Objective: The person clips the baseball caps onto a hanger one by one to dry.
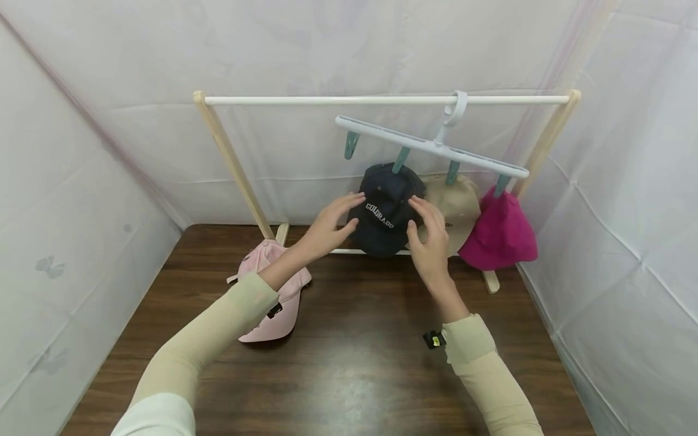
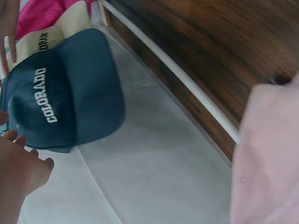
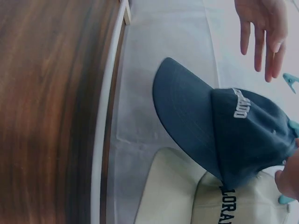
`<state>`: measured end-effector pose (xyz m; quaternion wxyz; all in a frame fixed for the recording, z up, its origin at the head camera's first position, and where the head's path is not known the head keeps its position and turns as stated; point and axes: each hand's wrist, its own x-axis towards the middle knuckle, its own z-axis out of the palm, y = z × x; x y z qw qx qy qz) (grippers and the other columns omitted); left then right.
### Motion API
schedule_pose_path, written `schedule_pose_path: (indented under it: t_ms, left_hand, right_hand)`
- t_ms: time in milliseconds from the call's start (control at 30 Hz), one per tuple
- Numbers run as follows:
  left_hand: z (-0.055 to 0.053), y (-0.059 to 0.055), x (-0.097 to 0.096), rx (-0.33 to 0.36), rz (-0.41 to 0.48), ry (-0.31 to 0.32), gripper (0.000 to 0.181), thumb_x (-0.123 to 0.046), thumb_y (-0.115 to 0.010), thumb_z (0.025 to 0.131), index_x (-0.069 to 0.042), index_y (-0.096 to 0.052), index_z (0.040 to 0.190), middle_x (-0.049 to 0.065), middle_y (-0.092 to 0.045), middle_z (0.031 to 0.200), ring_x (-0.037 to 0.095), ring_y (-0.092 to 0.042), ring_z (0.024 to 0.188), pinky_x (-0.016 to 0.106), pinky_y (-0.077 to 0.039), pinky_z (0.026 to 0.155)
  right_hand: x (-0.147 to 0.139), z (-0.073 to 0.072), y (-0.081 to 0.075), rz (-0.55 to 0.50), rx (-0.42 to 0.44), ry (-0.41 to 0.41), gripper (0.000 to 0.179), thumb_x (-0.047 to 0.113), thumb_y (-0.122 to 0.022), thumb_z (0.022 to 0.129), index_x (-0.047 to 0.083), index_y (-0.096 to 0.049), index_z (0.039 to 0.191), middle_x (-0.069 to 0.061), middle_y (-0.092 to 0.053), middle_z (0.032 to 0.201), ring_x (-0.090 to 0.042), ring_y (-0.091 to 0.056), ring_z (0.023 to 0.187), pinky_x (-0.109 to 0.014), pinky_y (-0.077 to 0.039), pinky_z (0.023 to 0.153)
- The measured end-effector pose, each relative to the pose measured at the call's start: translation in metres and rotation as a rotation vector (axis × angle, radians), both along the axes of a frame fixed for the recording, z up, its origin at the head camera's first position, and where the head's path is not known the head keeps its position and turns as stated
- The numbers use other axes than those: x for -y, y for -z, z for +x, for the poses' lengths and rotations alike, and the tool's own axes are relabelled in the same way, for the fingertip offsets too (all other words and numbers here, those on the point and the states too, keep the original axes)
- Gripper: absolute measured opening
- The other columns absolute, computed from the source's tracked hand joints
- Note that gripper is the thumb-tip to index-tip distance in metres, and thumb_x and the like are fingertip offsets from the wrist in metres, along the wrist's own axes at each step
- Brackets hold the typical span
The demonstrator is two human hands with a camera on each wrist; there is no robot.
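Hanging from a green clip [image 1: 400, 160] of a pale hanger [image 1: 414, 143], the navy cap [image 1: 386, 192] lettered COLORADO occupies the centre of our head view, brim downward. Just beside it, we note the left hand [image 1: 329, 227], fingers extended and thumb apart, grasping nothing; in the right wrist view a gap separates it from the cap. On the opposite side we find the right hand [image 1: 433, 245], likewise opened, fingers slightly bent, gripping nothing; whether its fingertips touch the cap we cannot tell. Farther right, a beige cap [image 1: 455, 209], partly behind the navy one, and a magenta hat [image 1: 498, 236] hang from the same hanger, which tilts down rightward below a white rail [image 1: 327, 100] between wooden posts [image 1: 232, 165]. Below, we see a pink cap [image 1: 280, 324] on the brown desk [image 1: 349, 339], partly hidden by the left forearm [image 1: 218, 321].
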<state>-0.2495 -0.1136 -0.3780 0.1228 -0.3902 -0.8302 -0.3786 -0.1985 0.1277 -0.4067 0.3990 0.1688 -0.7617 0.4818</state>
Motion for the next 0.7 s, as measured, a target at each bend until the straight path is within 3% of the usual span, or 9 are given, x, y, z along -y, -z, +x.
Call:
schedule_pose_path:
  t_ms: [200, 333, 467, 700]
  left_hand:
    - [0.014, 0.022, 0.014, -0.237, -0.176, -0.048, 0.048, -0.011, -0.061, 0.098, -0.002, -0.054, 0.145, 0.011, -0.049, 0.154, 0.031, -0.035, 0.148, 0.048, -0.024, 0.122]
    - [0.026, 0.034, 0.024, -0.333, -0.306, -0.085, 0.048, -0.017, -0.062, 0.098, -0.004, -0.056, 0.144, 0.011, -0.050, 0.153, 0.031, -0.039, 0.146, 0.052, -0.028, 0.120]
    - [0.036, 0.048, 0.036, -0.363, -0.393, -0.132, 0.050, -0.020, -0.063, 0.097, -0.007, -0.056, 0.144, 0.010, -0.050, 0.153, 0.031, -0.039, 0.146, 0.055, -0.029, 0.119]
    - [0.044, 0.065, 0.049, -0.343, -0.407, -0.210, 0.049, -0.023, -0.060, 0.098, -0.008, -0.055, 0.145, 0.009, -0.050, 0.153, 0.031, -0.039, 0.146, 0.054, -0.027, 0.120]
  right_hand:
    - [0.011, 0.013, 0.010, 0.036, 0.004, -0.013, 0.040, -0.009, -0.058, 0.093, 0.004, -0.068, 0.129, -0.006, -0.063, 0.138, -0.030, -0.047, 0.133, -0.051, -0.039, 0.109]
    - [0.020, 0.018, 0.018, 0.054, 0.016, -0.061, 0.041, -0.010, -0.059, 0.093, 0.006, -0.068, 0.130, -0.005, -0.064, 0.137, -0.029, -0.050, 0.132, -0.048, -0.041, 0.109]
    - [0.029, 0.022, 0.027, 0.083, 0.041, -0.127, 0.041, -0.008, -0.060, 0.094, 0.007, -0.067, 0.131, -0.006, -0.064, 0.137, -0.031, -0.051, 0.132, -0.046, -0.040, 0.111]
    - [0.035, 0.023, 0.041, 0.127, 0.128, -0.187, 0.039, -0.001, -0.061, 0.098, 0.009, -0.064, 0.135, -0.005, -0.062, 0.139, -0.028, -0.050, 0.134, -0.046, -0.040, 0.112]
